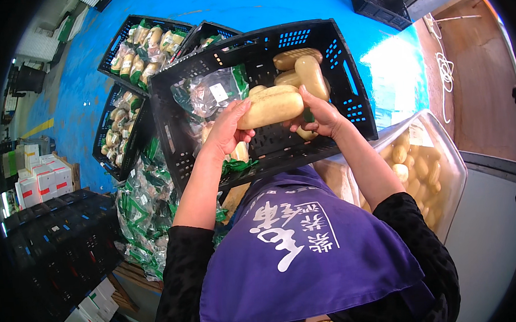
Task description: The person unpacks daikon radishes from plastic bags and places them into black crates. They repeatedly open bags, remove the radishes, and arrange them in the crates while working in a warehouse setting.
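A thick, pale lotus root section (272,106) is held level over a black plastic crate (266,149). My left hand (231,126) grips its left end, thumb on top. At the other end, my right hand (319,116) has its thumb against the root, with the fingers curled below and partly hidden. Several loose lotus root sections (311,77) lie in the crate's right half. On its left side are clear plastic bags with green print (210,93), one bearing a white label, and packed roots (240,152) partly behind my left hand.
Crates of bagged roots (140,49) (120,129) stand on the blue floor (83,87) beyond. Plastic bags (142,215) are heaped to my left, near stacked black crates (61,250) and white boxes (44,181). A tub of roots in liquid (416,170) stands at my right.
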Action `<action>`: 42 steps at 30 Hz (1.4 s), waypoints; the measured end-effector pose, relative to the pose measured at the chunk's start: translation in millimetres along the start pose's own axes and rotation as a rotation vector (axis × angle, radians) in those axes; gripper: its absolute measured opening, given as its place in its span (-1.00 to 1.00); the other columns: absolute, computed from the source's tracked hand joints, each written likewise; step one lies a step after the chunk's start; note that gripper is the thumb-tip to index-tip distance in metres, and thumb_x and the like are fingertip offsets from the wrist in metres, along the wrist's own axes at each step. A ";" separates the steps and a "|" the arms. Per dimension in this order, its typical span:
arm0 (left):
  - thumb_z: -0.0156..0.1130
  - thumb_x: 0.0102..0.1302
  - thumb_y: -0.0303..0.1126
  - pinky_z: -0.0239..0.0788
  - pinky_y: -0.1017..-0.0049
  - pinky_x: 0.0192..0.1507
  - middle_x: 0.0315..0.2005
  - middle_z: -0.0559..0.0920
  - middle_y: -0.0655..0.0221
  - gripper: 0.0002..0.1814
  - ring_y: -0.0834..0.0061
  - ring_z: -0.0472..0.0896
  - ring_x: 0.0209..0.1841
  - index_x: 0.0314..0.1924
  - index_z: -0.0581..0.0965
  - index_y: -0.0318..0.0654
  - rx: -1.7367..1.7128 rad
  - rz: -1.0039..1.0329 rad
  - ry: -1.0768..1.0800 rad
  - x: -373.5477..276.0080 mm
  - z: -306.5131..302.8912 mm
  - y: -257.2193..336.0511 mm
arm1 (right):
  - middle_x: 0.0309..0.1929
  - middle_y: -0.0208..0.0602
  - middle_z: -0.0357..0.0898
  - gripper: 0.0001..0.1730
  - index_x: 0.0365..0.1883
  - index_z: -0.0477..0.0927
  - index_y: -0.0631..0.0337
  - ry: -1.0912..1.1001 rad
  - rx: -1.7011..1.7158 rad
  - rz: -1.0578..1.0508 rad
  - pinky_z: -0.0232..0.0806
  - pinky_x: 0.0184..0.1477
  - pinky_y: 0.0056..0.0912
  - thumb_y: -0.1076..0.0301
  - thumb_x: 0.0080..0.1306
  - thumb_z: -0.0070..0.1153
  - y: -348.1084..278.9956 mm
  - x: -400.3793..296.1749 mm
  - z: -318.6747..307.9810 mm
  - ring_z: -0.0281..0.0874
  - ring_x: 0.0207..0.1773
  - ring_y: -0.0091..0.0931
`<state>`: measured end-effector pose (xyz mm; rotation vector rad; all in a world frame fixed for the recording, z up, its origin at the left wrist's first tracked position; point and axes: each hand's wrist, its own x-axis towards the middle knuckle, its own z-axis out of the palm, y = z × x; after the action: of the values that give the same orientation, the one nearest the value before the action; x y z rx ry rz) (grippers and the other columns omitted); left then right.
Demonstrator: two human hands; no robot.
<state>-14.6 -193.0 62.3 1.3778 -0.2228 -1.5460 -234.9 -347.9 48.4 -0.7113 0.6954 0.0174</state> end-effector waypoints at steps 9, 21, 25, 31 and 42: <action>-0.10 0.53 0.06 -0.10 0.66 -0.85 -0.56 0.52 0.25 -0.52 0.62 0.26 -0.80 -0.15 0.50 -0.24 -0.176 -0.381 -0.134 31.8 19.0 -18.9 | 0.07 -0.28 0.60 -0.38 0.41 0.32 0.03 0.117 -0.022 -0.164 -0.08 -0.65 -0.74 -0.15 0.56 -0.12 -2.1 -31.3 -20.9 0.75 -0.20 -0.37; 0.52 0.10 -0.11 0.46 0.22 0.15 0.05 0.55 0.08 -0.32 0.10 0.58 0.07 0.17 0.48 -0.22 1.151 0.337 0.394 140.6 -13.3 -55.2 | 0.19 -0.14 0.47 -0.42 0.39 0.31 0.05 0.528 0.475 -0.765 0.14 -0.67 -0.66 0.17 0.43 0.04 66.1 -241.1 -182.5 0.63 0.01 -0.13; 0.58 0.01 -0.13 0.40 0.13 0.23 0.19 0.42 0.03 0.00 -0.07 0.47 0.22 0.43 0.27 -0.03 1.470 0.151 0.269 143.3 1.5 -66.0 | 0.20 -0.08 0.47 -0.51 0.28 0.39 0.10 1.308 0.420 -0.873 0.44 -0.50 -0.56 0.23 0.42 0.13 145.9 -321.5 -234.9 0.60 0.12 -0.02; 0.60 -0.02 -0.13 0.45 0.13 0.17 0.23 0.38 0.03 0.09 -0.08 0.49 0.19 0.47 0.18 -0.02 1.474 0.081 0.367 165.3 19.5 -72.9 | 0.27 -0.15 0.48 -0.33 0.23 0.47 0.10 2.315 -0.025 -0.047 0.57 -0.01 -0.19 0.19 0.16 0.42 330.8 -391.1 -284.2 0.61 0.12 -0.11; 0.02 0.42 0.18 0.58 0.24 -0.21 -0.02 0.66 0.01 -0.30 0.21 0.67 -0.27 0.30 0.43 -0.24 -0.276 -0.306 -0.293 128.6 8.8 -38.3 | 0.24 -0.17 0.42 -0.55 0.17 0.54 -0.19 1.751 -0.701 0.826 0.42 0.18 0.02 0.30 0.29 0.14 286.8 -306.8 -200.4 0.51 0.21 -0.11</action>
<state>-21.8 -275.8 -43.4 0.9989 0.0282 -1.9527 -659.2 -183.9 -49.5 -0.9530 2.7292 0.4563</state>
